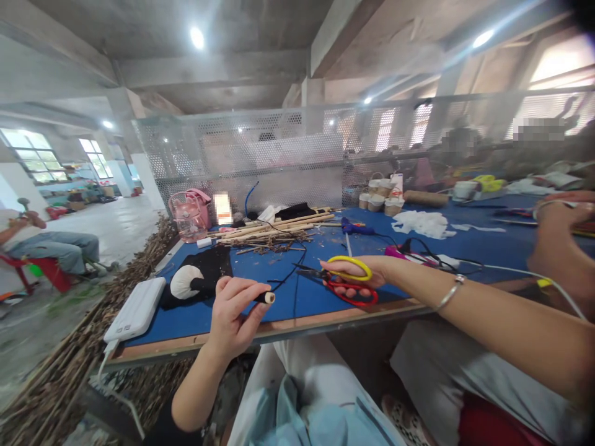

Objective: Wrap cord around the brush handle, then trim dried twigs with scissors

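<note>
L hand (235,310): fingers pinching black-wrapped wooden rod (267,298), left of scissors (321,274); tip protruding, prob. to stay accessible. R hand (356,268): fingers curled thru red/yel. loops, likely for blade control. Blue bench (188,323) below scissors. Pale wooden sticks (279,225) behind scissors, prob. parked within reach. White pwr bank (137,308), far left of scissors.

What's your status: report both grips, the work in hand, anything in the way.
Left grip closed on black-wrapped rod, pale end showing. Right grip on scissors, blades pointing left. Sticks piled farther back on blue table, not between grips.
</note>
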Tool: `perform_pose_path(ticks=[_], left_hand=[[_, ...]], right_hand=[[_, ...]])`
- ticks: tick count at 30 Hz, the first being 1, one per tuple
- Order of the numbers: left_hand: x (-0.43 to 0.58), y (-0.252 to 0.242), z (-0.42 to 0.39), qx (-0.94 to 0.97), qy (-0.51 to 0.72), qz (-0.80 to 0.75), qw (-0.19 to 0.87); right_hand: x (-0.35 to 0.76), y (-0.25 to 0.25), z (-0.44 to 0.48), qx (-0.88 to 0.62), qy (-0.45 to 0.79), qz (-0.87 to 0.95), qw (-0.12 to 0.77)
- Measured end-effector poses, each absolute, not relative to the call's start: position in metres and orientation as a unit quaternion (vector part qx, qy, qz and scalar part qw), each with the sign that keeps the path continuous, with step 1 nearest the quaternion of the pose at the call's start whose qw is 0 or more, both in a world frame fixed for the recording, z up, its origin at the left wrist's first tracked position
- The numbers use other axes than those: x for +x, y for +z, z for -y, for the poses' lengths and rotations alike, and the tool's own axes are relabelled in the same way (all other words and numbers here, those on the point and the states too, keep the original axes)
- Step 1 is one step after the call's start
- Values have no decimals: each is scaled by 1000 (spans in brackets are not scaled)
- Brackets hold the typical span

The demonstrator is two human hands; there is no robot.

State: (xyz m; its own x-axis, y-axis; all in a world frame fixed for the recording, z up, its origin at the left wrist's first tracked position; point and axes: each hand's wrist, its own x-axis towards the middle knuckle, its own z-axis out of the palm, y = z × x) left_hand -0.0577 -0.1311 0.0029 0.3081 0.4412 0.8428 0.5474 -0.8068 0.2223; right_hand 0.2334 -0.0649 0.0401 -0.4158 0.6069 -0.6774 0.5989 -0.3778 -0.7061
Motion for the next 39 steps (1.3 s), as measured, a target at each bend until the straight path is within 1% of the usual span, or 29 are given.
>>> perform_pose_path(ticks=[5,7,11,13,15,19,21,24,27,31,33,34,37,38,39], left_hand=[[-55,-1,134,-822,-480,301,56],[-54,-3,134,-825,-473,304,59],[-53,-5,132,-827,-465,309,61],[-53,-6,132,-830,-465,303,63],[-53,-6,131,-834,-462,296,64],[-46,-9,129,-844,-437,306,51],[-41,-10,127,-847,-420,321,44],[-31,-11,121,-855,-392,339,35],[-23,-5,111,-864,-359,352,21],[-15,11,87,-870,-320,374,-6],[-12,18,73,-871,-307,381,-30],[-11,21,66,-872,-300,384,-42],[-11,30,48,-872,-287,391,-64],[-12,32,44,-872,-287,391,-68],[-12,34,41,-870,-291,391,-71]], right_hand=[[222,43,56,-545,612,573,-12],[217,41,55,-563,585,583,-10],[213,31,56,-581,451,675,58],[218,25,58,-558,388,731,70],[226,22,59,-564,328,753,81],[241,18,46,-676,167,703,145],[242,17,31,-720,121,665,158],[235,17,5,-755,102,637,116],[224,18,-15,-745,80,658,72],[210,19,-20,-735,16,671,95],[202,19,-14,-704,6,702,107],[198,18,-12,-667,27,736,112],[189,14,-13,-491,162,843,145],[188,12,-18,-463,189,850,168],[189,10,-26,-472,188,839,196]])
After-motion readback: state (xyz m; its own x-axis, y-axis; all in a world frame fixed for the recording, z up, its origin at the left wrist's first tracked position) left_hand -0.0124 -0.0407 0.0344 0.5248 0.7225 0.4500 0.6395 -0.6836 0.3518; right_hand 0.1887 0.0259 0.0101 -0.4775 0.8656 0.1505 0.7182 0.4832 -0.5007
